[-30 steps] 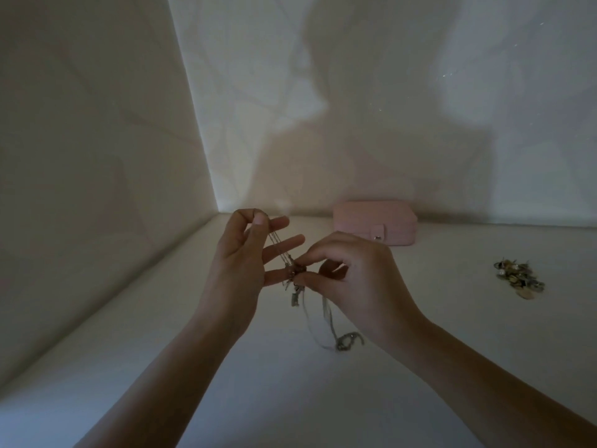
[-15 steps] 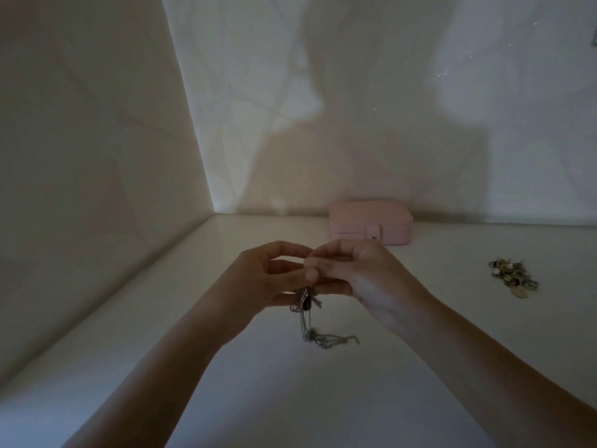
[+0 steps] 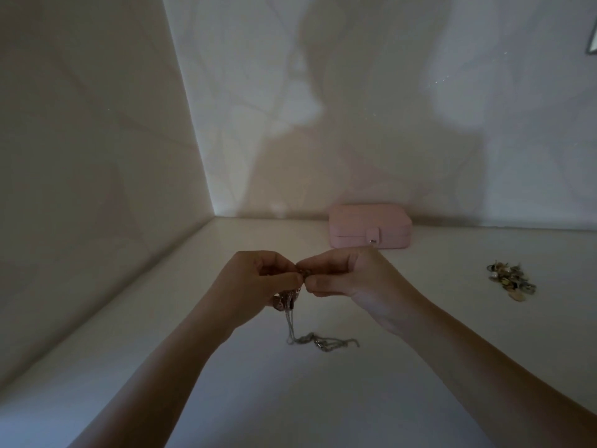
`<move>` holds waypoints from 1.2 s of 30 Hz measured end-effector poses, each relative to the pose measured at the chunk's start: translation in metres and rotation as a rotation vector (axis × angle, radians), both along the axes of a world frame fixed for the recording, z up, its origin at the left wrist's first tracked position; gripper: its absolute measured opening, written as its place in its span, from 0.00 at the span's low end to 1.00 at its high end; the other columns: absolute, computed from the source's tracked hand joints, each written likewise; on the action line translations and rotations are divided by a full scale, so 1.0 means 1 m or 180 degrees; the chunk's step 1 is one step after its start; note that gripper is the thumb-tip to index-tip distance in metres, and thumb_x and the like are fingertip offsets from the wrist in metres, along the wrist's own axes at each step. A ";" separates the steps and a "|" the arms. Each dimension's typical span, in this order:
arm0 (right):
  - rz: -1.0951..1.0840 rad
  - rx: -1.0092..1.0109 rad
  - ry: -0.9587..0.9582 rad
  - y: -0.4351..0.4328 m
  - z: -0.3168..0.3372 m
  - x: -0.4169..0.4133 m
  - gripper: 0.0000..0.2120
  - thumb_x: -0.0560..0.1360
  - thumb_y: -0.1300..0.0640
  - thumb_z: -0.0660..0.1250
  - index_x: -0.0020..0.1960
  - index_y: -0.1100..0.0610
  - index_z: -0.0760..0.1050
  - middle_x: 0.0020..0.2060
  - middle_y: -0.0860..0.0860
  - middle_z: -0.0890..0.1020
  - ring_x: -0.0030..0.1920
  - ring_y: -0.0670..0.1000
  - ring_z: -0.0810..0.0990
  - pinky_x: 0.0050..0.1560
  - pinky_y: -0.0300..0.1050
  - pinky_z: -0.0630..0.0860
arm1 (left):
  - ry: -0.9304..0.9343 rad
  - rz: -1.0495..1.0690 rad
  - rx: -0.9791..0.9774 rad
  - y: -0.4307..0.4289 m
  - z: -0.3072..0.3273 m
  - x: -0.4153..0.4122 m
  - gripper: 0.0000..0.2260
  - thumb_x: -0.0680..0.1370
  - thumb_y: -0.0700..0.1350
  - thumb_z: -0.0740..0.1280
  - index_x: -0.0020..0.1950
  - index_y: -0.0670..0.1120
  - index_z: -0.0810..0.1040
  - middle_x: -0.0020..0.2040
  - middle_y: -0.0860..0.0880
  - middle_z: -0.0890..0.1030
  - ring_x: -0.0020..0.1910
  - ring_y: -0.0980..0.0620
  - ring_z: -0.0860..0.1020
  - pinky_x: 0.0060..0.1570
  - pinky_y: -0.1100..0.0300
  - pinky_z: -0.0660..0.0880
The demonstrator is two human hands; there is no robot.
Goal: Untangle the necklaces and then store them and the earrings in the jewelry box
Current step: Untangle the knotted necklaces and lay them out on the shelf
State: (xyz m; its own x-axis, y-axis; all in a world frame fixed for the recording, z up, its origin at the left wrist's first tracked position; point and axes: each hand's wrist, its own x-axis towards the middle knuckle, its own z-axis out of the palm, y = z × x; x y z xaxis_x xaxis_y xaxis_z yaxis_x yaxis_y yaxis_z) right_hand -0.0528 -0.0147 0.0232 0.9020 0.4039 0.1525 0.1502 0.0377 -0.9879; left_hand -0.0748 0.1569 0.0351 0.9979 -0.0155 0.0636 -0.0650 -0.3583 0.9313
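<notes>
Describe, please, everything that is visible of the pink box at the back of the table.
The pink box is a low rectangle with rounded corners, and its surface looks like soft leather or fabric. The lid is closed; a seam runs along the front. A small tab folds down over the seam, with a snap at its lower end. The box lies flat on the white table, at the far edge, close to the wall. Nothing else touches it.
</notes>
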 end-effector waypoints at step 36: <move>0.0331 0.0993 0.0930 0.001 0.001 0.004 0.04 0.65 0.57 0.71 0.33 0.56 0.81 0.25 0.50 0.70 0.33 0.50 0.75 0.48 0.45 0.74 | -0.0058 -0.0174 -0.2864 -0.006 0.004 0.005 0.04 0.74 0.42 0.63 0.40 0.46 0.70 0.24 0.53 0.64 0.22 0.57 0.66 0.25 0.65 0.73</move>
